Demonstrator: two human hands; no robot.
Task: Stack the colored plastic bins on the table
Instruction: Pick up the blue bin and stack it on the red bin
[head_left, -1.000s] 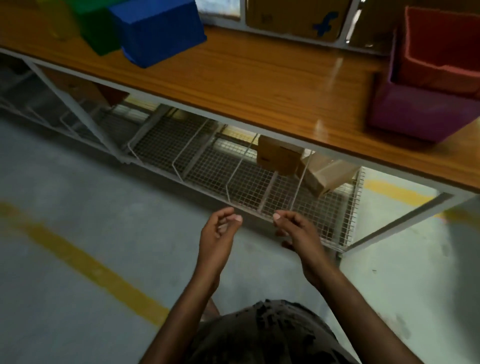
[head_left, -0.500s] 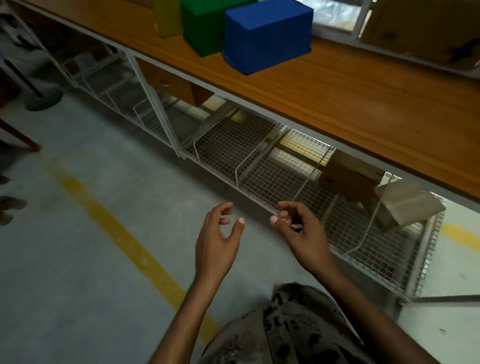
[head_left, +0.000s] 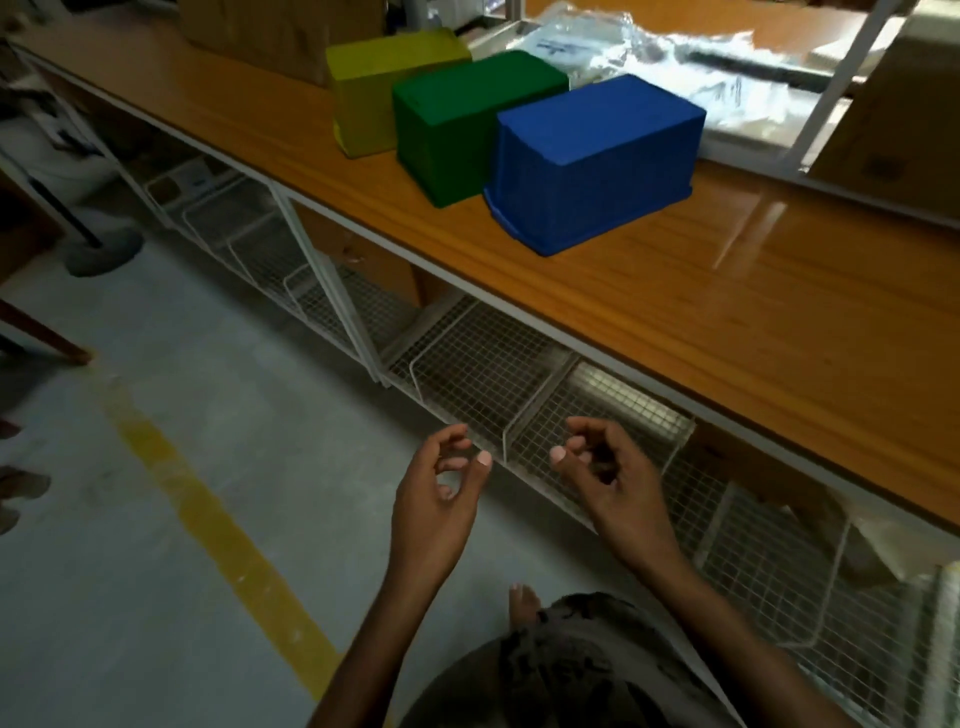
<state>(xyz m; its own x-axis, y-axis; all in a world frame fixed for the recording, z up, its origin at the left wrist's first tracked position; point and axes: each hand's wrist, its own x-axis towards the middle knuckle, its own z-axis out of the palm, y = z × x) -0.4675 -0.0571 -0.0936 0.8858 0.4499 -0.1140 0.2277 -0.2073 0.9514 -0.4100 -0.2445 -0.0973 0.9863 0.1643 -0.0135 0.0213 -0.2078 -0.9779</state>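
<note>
Three plastic bins stand upside down in a row on the long wooden table (head_left: 727, 322): a yellow bin (head_left: 384, 88) at the far left, a green bin (head_left: 467, 119) beside it, and a blue bin (head_left: 592, 156) nearest to me. My left hand (head_left: 441, 493) and my right hand (head_left: 608, 478) hover side by side below the table's front edge, over the floor and the wire shelf. Both hold nothing, with fingers loosely curled and apart. Neither hand touches a bin.
A wire mesh shelf (head_left: 519, 395) with dividers runs under the table. Cardboard boxes (head_left: 280, 31) and crumpled clear plastic (head_left: 675, 57) lie behind the bins. A yellow line (head_left: 208, 525) crosses the concrete floor. A stand base (head_left: 104, 252) sits at the left.
My view has swung left along the table: the purple and red bins at the right have left the frame, and the yellow, green and blue bins have come into full view. My hands stayed together, empty.
</note>
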